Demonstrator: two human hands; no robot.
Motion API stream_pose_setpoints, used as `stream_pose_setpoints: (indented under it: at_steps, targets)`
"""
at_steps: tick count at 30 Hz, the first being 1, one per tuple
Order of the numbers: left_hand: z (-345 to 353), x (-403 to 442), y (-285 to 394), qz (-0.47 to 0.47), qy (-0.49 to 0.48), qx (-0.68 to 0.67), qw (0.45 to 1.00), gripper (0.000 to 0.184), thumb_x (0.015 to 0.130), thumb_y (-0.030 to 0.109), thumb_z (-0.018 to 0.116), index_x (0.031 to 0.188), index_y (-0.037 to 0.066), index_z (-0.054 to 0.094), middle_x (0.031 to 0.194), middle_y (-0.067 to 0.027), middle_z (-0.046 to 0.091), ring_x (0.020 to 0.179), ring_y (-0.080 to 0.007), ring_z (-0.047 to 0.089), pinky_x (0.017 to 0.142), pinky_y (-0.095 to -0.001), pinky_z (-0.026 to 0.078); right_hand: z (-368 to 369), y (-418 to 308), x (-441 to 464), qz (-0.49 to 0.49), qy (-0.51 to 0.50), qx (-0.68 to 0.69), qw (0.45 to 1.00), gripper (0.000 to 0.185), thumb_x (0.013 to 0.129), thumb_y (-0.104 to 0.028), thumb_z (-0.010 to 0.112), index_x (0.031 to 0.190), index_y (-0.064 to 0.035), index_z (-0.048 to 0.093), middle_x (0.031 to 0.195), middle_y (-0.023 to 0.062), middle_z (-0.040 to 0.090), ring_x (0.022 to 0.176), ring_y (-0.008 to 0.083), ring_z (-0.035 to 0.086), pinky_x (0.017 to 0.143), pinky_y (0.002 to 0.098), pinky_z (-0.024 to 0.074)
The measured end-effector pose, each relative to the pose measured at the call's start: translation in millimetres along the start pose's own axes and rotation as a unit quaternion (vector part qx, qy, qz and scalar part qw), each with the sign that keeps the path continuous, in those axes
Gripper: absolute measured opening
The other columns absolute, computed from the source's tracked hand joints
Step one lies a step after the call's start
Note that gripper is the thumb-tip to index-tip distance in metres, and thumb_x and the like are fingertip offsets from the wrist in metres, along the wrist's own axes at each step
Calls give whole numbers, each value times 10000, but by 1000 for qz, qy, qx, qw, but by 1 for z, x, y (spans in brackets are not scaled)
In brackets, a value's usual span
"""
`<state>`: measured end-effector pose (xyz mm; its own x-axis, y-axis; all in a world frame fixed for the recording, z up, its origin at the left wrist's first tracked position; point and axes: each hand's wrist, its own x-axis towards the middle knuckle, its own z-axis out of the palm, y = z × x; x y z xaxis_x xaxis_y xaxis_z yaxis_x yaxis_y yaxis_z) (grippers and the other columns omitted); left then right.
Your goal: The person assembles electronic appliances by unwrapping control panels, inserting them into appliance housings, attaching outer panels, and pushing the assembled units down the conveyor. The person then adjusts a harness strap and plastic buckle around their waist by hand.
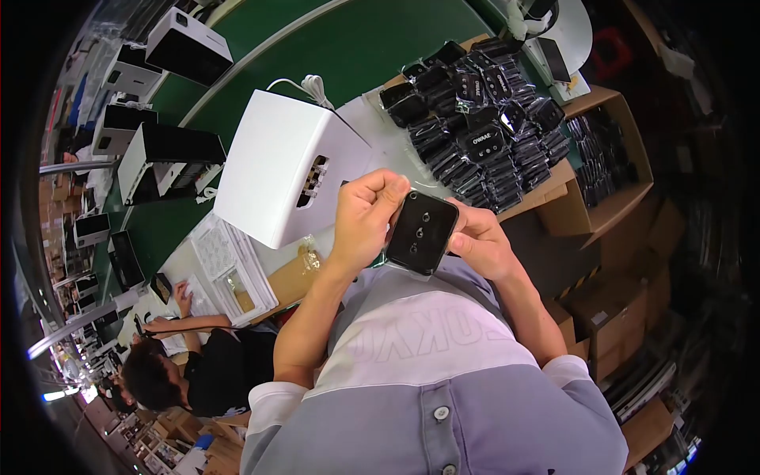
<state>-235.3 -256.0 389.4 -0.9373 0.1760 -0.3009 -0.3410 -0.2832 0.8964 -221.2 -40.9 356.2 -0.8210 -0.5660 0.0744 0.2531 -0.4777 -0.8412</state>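
A black rounded-corner panel (424,234) with a row of small holes, wrapped in clear plastic, is held up in front of my body. My left hand (368,220) pinches the wrap at its upper left corner. On the other side, my right hand (483,242) grips the right edge between thumb and fingers. Just beyond my left hand stands a white box-shaped housing (273,162); a slot in its side shows metal connectors. Past my hands lies a large heap of similar bagged black panels (483,141), some with white lettering.
An open cardboard box (621,202) at the right holds more bagged panels. White housings (188,43) line the green bench (285,59). White sheet-like parts (226,253) lie left of my arm. A co-worker in black (218,368) works at the lower left.
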Motion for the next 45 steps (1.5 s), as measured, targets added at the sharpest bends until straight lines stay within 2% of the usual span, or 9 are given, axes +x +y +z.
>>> stream_pose_setpoints:
  at_steps: [6, 11, 17, 25, 30, 35, 38, 40, 45]
  targets:
    - [15, -11, -1, -21, 125, -35, 991, 353, 1082, 304, 545, 864, 40, 632, 612, 35, 557, 461, -35, 440, 423, -215, 322, 0, 2, 1, -12, 35, -7, 999, 299, 995, -306, 683, 858, -42, 646, 1029, 57, 625, 898, 132, 576, 756, 285, 458]
    - [14, -30, -3, -53, 90, 2, 994, 369, 1089, 296, 524, 822, 50, 586, 564, 10, 517, 392, -64, 391, 376, -239, 316, -1, 7, 4, -28, 50, 42, 997, 269, 1016, -293, 655, 968, -28, 646, 1047, 60, 667, 962, 131, 614, 805, 294, 508]
    - [4, -28, -7, -31, 95, -57, 993, 365, 1091, 258, 525, 780, 68, 537, 533, 29, 448, 379, -50, 351, 352, -237, 266, 4, 11, 12, 3, 55, 55, 997, 238, 1015, -243, 637, 912, -28, 619, 997, 56, 667, 890, 127, 598, 807, 311, 481]
    - [-4, -14, 10, -27, 110, -46, 993, 426, 1106, 384, 442, 906, 54, 623, 727, 14, 590, 601, -64, 551, 534, -207, 430, 19, 4, 20, 87, 32, 49, 994, 270, 969, -223, 656, 773, -50, 590, 889, 17, 616, 815, 116, 529, 744, 298, 427]
    - [-24, 2, -1, -12, -5, -117, 993, 255, 1033, 237, 643, 835, 83, 596, 744, 39, 584, 603, -18, 509, 534, -183, 405, 25, -1, 22, 96, -28, 44, 994, 252, 986, -199, 647, 801, -47, 570, 882, -16, 590, 841, 84, 500, 785, 266, 406]
    - [-25, 1, -5, -36, 2, -121, 992, 284, 1036, 247, 634, 813, 79, 583, 726, 35, 571, 619, -21, 495, 548, -193, 395, 27, 2, 16, 110, 5, 41, 993, 286, 921, -232, 697, 735, -43, 588, 842, 13, 618, 814, 123, 536, 752, 293, 425]
    - [-32, 4, -4, -113, -78, -166, 976, 283, 1035, 245, 626, 810, 78, 581, 729, 28, 564, 645, -26, 500, 573, -198, 398, 31, 1, 13, 107, 2, 53, 993, 276, 914, -233, 703, 743, -39, 606, 841, 20, 627, 818, 124, 541, 755, 296, 421]
    - [-31, 4, 4, -83, -102, -100, 986, 290, 1012, 275, 629, 831, 53, 589, 746, -3, 544, 724, -91, 498, 672, -263, 421, 32, 0, 11, 96, 9, 54, 994, 270, 911, -233, 706, 747, -38, 615, 837, 22, 629, 815, 123, 540, 751, 297, 416]
    - [-26, 8, 33, -15, -196, 49, 979, 286, 965, 278, 703, 954, -5, 666, 821, -20, 622, 776, -77, 544, 701, -246, 425, 35, -2, 11, 127, -13, 72, 989, 262, 891, -217, 712, 723, -37, 623, 819, 10, 618, 783, 110, 518, 707, 295, 386]
